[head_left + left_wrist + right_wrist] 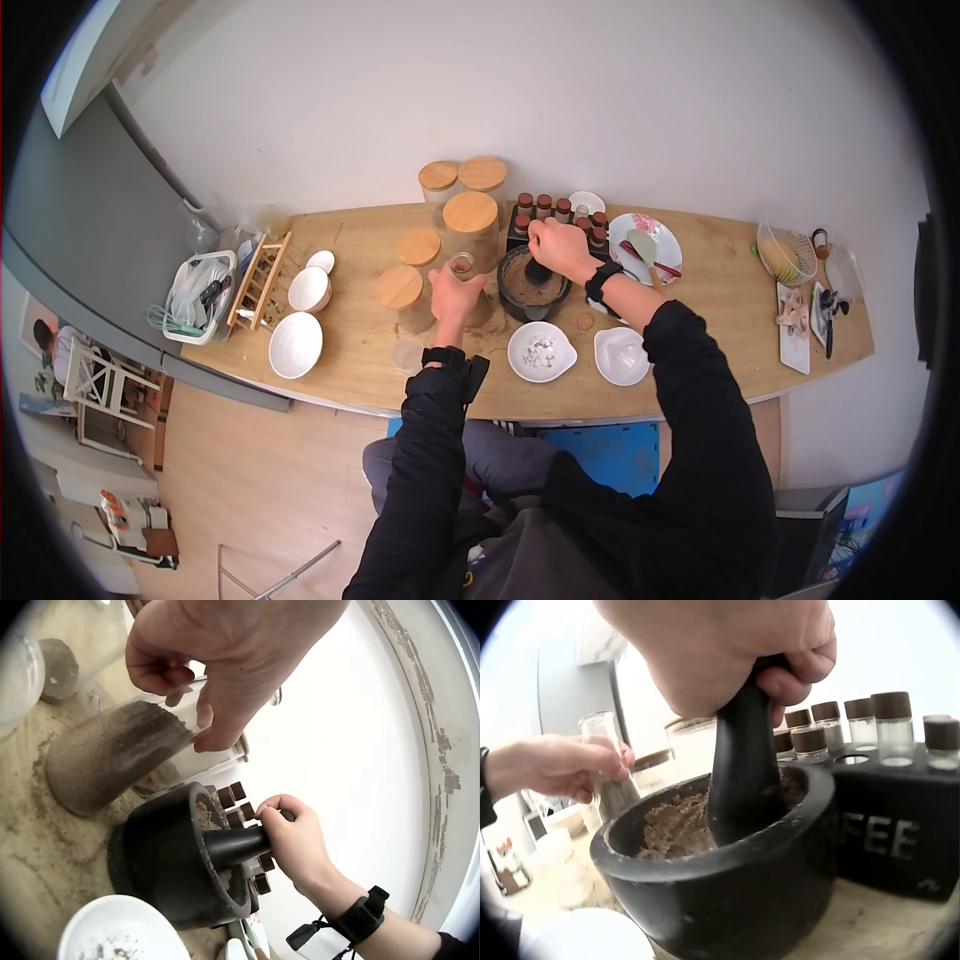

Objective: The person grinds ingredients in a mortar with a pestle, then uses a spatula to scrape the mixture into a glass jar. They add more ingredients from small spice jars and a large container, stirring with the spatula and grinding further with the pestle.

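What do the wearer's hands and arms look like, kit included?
Left hand and right hand: human, no gloves. Left sleeve and right sleeve: long, black. Left wrist strap: black, with a dark attachment at its side. Right wrist strap: black, with a thin dark cord and a small black piece beside it.

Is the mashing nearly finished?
Partly, I think. Done: the brown stuff in the mortar already looks crumbly. Happening now: the right hand holds the pestle in it, and the left hand holds a bottle with brown powder inside. Left: maybe more mashing, and perhaps the bits in the bowl.
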The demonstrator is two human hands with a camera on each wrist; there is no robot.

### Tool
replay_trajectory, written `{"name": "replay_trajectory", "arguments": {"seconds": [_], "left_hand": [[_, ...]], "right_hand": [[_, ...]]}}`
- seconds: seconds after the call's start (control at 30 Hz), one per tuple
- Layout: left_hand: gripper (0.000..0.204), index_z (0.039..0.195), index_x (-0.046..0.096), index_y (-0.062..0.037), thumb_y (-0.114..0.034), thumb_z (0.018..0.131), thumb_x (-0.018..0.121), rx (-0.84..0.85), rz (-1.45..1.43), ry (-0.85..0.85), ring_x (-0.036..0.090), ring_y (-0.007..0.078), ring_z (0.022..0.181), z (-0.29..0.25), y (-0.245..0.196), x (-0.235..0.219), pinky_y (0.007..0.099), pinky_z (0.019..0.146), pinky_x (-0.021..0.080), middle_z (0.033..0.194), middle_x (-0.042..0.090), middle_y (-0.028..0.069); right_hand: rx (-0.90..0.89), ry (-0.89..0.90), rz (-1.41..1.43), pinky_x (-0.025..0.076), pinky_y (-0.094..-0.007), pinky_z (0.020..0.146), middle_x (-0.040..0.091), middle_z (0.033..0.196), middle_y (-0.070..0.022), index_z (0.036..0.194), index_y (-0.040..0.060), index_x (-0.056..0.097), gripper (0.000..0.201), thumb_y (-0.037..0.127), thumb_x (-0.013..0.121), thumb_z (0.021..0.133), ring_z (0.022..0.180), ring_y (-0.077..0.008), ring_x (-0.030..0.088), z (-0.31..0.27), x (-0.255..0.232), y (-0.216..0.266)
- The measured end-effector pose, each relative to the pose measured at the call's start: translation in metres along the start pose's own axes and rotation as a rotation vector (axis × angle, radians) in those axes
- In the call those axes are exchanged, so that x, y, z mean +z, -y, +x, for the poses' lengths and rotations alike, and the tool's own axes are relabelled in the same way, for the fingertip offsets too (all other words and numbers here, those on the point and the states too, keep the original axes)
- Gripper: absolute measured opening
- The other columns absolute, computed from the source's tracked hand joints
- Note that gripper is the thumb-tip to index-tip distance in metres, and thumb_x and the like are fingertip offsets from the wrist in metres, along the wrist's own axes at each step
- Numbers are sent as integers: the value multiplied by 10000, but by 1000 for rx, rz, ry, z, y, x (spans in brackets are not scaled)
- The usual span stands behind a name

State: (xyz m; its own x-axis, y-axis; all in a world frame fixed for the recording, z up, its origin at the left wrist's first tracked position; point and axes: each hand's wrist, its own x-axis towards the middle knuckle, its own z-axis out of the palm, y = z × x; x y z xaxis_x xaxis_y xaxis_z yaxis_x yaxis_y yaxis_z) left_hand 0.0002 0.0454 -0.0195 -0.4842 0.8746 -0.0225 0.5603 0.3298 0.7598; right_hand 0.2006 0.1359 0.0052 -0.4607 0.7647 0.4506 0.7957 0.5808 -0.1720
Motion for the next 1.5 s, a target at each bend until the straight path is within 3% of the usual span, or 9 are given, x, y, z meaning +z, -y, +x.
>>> {"name": "replay_trajectory", "arguments": {"seconds": [0.1,0.37,0.5,0.73,0.9,1.03,1.13,1.3,1.5], "left_hand": [[551,1146,585,-172,-330,642,739,-4,-1,4,581,300,1022,0,-1,0,410,847,481,1130,484,115],[536,1125,592,-173,-334,636,740,0,-4,-12,584,306,1011,1,2,2,412,840,481,1119,488,118],[536,1121,593,-164,-331,634,740,4,-3,-4,581,304,1017,0,1,1,411,842,481,1113,493,121],[542,1133,591,-160,-322,637,736,10,-9,-8,579,304,1011,-2,1,-1,405,849,477,1116,490,127],[527,1123,592,-167,-321,641,737,4,-7,11,580,303,1009,0,0,-1,403,847,477,1112,489,123],[522,1110,592,-169,-326,636,744,34,-12,5,580,300,1013,5,7,4,405,847,477,1109,489,121],[526,1107,592,-167,-330,633,750,31,-8,-13,581,301,1013,2,6,4,405,845,477,1109,489,121],[562,1144,582,-165,-332,634,749,29,-26,19,578,309,1018,5,8,4,410,844,481,1122,490,126],[575,1165,577,-160,-329,640,740,0,9,-7,577,310,1024,-1,-1,-1,412,855,480,1138,489,130]], "right_hand": [[121,-32,100,495,-432,579,612,747,-88,786,133,602,76,206,581,784,673,-303,622,-5,12,7],[-160,27,-70,482,-424,526,585,754,-119,812,115,589,97,206,565,788,619,-299,617,-18,-11,-5],[-25,-108,42,478,-419,538,569,753,-96,792,133,582,56,189,578,785,627,-301,605,-11,7,8],[-218,120,-85,488,-417,519,583,754,-129,816,108,604,114,209,568,777,611,-299,621,-19,-17,1],[-176,-69,-13,481,-416,495,577,727,-114,785,91,597,110,198,595,761,583,-297,604,-7,3,11],[-306,105,-39,492,-405,501,578,724,-114,773,80,595,125,204,597,757,579,-297,603,-19,-14,34],[-343,90,-122,490,-404,494,581,733,-111,779,81,596,127,207,601,756,581,-291,607,-9,-8,14],[-139,-68,25,487,-416,531,592,754,-114,781,101,591,110,211,590,771,625,-287,617,-1,10,16],[-112,56,42,491,-427,554,593,744,-113,773,112,595,92,203,576,772,628,-308,615,-22,-5,6]]}}
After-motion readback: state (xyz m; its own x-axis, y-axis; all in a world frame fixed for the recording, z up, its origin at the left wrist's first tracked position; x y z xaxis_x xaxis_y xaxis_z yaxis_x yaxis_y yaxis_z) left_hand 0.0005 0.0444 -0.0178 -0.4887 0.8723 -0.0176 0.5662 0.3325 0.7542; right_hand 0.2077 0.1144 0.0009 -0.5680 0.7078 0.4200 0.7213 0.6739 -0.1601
